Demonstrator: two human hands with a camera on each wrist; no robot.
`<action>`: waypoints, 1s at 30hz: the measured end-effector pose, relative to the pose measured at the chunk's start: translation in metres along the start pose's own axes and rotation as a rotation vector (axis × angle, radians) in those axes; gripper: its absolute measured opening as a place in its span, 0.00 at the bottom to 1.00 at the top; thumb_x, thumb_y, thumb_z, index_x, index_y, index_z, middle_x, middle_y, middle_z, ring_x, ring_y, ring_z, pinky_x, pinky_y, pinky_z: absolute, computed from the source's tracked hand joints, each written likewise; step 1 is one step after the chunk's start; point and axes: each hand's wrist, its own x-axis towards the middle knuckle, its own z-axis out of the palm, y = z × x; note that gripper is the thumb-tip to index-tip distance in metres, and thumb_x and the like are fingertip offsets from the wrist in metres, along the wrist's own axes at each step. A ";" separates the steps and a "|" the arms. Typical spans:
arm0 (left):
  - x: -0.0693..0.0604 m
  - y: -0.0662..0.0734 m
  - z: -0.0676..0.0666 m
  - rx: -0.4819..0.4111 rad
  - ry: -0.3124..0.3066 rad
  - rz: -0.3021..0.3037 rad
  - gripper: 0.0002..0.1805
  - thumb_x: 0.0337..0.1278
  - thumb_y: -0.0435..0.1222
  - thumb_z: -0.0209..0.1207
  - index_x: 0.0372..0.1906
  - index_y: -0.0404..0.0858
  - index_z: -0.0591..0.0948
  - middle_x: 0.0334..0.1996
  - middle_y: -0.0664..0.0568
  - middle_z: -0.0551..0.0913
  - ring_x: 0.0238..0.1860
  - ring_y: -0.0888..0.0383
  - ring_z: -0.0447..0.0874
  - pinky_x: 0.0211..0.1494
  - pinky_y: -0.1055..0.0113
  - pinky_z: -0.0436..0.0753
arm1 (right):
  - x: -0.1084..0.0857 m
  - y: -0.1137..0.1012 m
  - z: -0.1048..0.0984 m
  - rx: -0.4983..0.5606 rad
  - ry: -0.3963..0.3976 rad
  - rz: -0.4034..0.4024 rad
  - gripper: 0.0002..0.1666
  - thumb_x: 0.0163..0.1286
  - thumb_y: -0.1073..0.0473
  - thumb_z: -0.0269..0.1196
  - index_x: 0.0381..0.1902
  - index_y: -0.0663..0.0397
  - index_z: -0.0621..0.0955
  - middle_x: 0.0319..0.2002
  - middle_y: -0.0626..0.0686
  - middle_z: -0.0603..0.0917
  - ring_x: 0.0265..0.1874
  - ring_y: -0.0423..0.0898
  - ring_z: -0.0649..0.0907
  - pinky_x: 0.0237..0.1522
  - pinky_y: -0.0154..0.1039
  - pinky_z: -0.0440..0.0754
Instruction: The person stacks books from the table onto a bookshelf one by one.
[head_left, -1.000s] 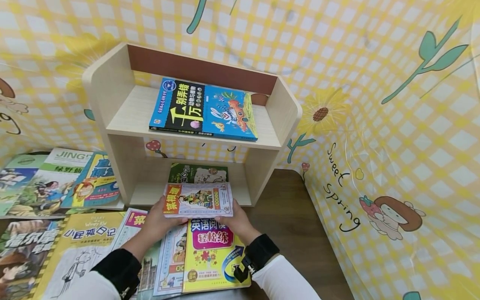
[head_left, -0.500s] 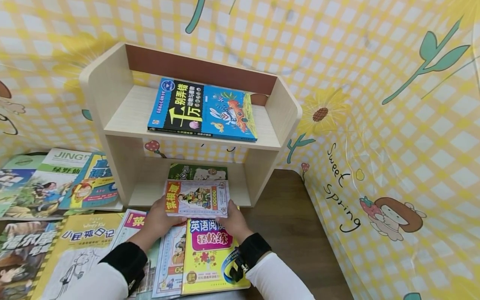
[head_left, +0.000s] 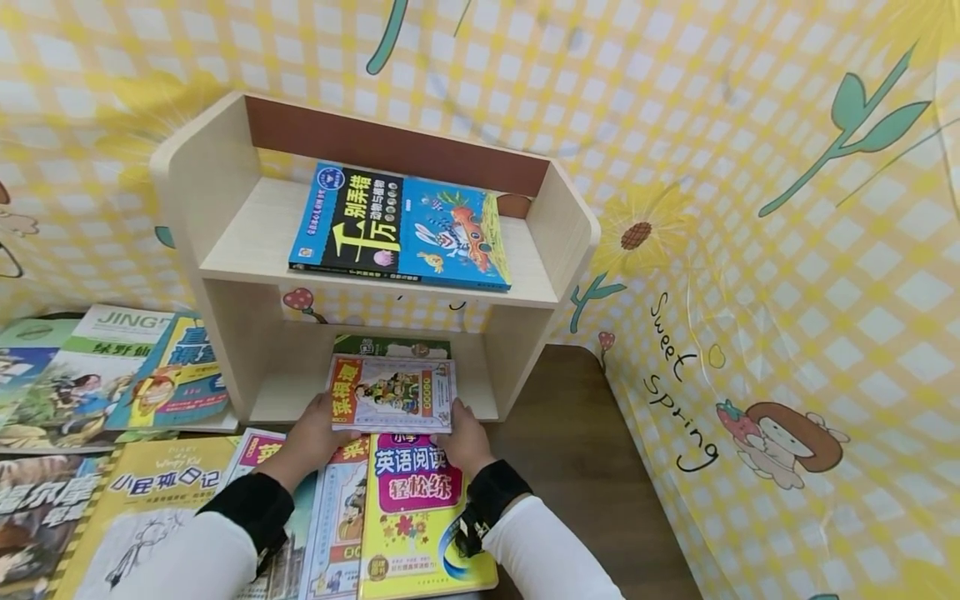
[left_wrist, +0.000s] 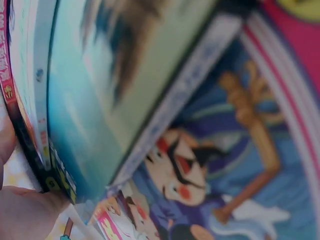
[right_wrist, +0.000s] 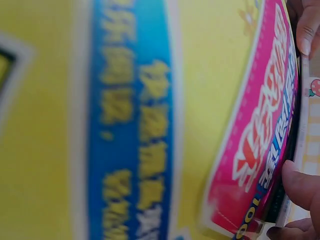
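A paperback book (head_left: 393, 393) with a white, red and illustrated cover lies flat between my two hands at the front of the lower shelf. My left hand (head_left: 317, 440) grips its left edge, and my right hand (head_left: 467, 440) grips the right one. Under its far side, a green book (head_left: 390, 347) shows only a narrow strip. In the left wrist view, the thumb (left_wrist: 30, 212) appears at the lower left. Fingers (right_wrist: 302, 187) pinch the book's edge at the right of the right wrist view.
Two blue-covered books (head_left: 450, 233) lie on the upper shelf of the wooden bookcase (head_left: 217, 200). Below my hands is a yellow English reading book (head_left: 412, 517). More books, including a yellow diary (head_left: 165, 475), cover the table's left. Bare dark tabletop (head_left: 592, 467) extends to the right.
The book in my hands has moved slightly back toward the shelf and covers more of the green book. The head view has shifted a little.
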 end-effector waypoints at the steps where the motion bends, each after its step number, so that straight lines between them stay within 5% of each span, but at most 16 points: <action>1: 0.001 0.000 0.000 0.002 0.004 0.013 0.43 0.65 0.37 0.59 0.73 0.29 0.47 0.61 0.31 0.60 0.48 0.41 0.77 0.53 0.45 0.80 | 0.001 0.000 0.000 -0.002 -0.003 -0.003 0.38 0.62 0.67 0.66 0.69 0.62 0.65 0.58 0.63 0.77 0.64 0.62 0.70 0.64 0.56 0.69; 13: 0.008 0.005 -0.002 0.036 0.027 -0.081 0.38 0.66 0.36 0.58 0.73 0.32 0.51 0.57 0.34 0.64 0.47 0.41 0.76 0.51 0.45 0.81 | 0.015 -0.001 0.002 -0.089 0.001 0.001 0.35 0.62 0.61 0.68 0.65 0.60 0.70 0.52 0.59 0.82 0.54 0.56 0.79 0.56 0.50 0.77; 30: 0.027 0.007 -0.001 0.006 0.040 -0.075 0.38 0.67 0.34 0.56 0.74 0.33 0.49 0.62 0.31 0.60 0.55 0.36 0.69 0.61 0.39 0.72 | 0.035 -0.007 0.000 -0.170 0.023 0.036 0.36 0.61 0.61 0.69 0.65 0.61 0.70 0.56 0.60 0.79 0.55 0.55 0.79 0.58 0.48 0.76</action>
